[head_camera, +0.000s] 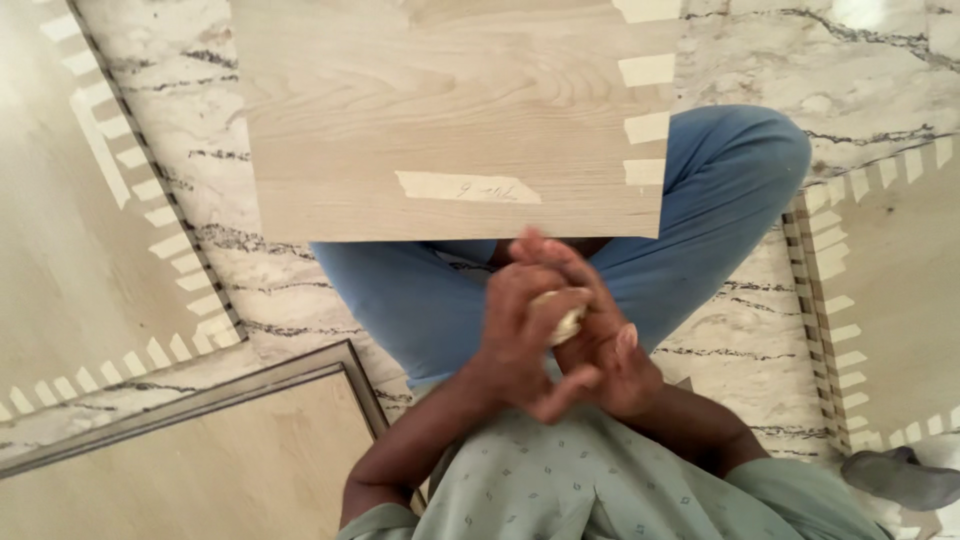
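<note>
Chiefly, head view: left hand (520, 335) and right hand (600, 345) pressed together, fingers closed round a small pale roll of tape (566, 318), mostly hidden between the palms. Roll sits above the lap, just in front of the wooden board (440, 110) resting on blue-trousered knees (740, 180); paper tape strips (468, 187) already on it. Risk, as judged: roll may slip from the tight clasp, or a torn strip stick to the fingers. Marble floor (190, 100) beneath.

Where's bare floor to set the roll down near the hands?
Bare marble floor left of the wooden board, and right of the knee. Crowded in the middle: both hands, left hand and right hand, close on the tape roll over the lap.
</note>
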